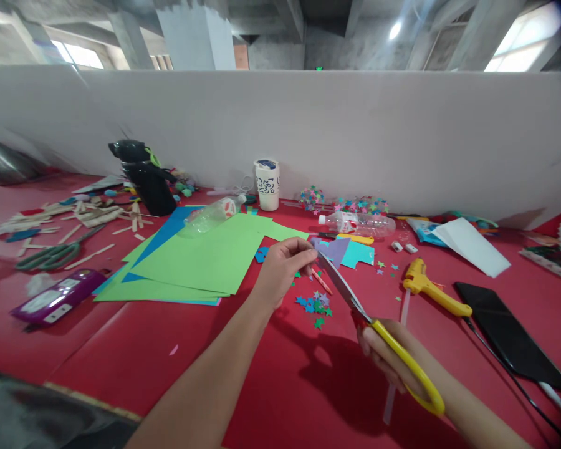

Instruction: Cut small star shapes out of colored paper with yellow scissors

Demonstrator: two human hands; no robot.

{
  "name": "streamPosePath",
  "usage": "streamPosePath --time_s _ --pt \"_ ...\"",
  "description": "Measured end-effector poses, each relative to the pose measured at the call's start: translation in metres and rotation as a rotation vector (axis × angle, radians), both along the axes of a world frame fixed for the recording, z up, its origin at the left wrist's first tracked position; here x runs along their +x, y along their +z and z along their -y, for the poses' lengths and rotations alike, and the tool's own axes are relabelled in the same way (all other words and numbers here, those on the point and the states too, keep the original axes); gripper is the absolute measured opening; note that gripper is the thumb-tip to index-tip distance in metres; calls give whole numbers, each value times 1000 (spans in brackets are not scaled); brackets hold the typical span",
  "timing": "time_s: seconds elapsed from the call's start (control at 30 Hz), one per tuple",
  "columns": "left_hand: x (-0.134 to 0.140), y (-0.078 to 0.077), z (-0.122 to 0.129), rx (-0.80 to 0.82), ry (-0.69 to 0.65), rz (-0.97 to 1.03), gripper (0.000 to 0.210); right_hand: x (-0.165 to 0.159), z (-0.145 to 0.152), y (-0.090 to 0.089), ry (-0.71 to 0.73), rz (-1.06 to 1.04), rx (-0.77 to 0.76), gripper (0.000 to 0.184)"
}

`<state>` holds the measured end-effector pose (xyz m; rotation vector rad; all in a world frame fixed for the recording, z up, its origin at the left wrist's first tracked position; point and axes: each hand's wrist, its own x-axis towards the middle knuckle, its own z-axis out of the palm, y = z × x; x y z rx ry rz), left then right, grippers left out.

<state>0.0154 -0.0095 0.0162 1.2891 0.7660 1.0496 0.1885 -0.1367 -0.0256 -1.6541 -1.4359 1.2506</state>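
Note:
My right hand (383,352) grips the yellow-handled scissors (404,362). Their blades slant up and left, and the tips reach my left fingertips. My left hand (287,265) is closed in a pinch just there; whatever lies between the fingers is too small or hidden to name. Purple paper (337,252) shows right behind the blades, beside turquoise paper (358,252). Below the left hand, a pile of blue, green and purple star sequins (316,304) is scattered on the red table (280,386). A pinkish pen-like stick (321,282) lies between the left hand and the stars.
Green sheets (201,255) spread left, with a plastic bottle (217,213) on them. Another bottle (358,223) and a white cup (267,185) stand or lie behind. On the right are a yellow glue gun (434,290) with its cord and a black tablet-like slab (509,330).

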Motion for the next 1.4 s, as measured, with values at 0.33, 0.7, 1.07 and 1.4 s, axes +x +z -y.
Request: streamPosePath --time_s 0.33,0.7,1.07,1.4 --pt "6 6 9 34 11 8 9 4 -1 -6 2 -3 -3 49" --pt "7 -3 6 -2 -53 27 13 3 0 -3 -26 -43 -30 54" --pt "15 -1 13 -108 -15 95 16 -5 -1 -8 -53 -63 -62 55" --pt "13 0 13 -127 -22 114 13 -7 -1 2 -54 10 -45 51"
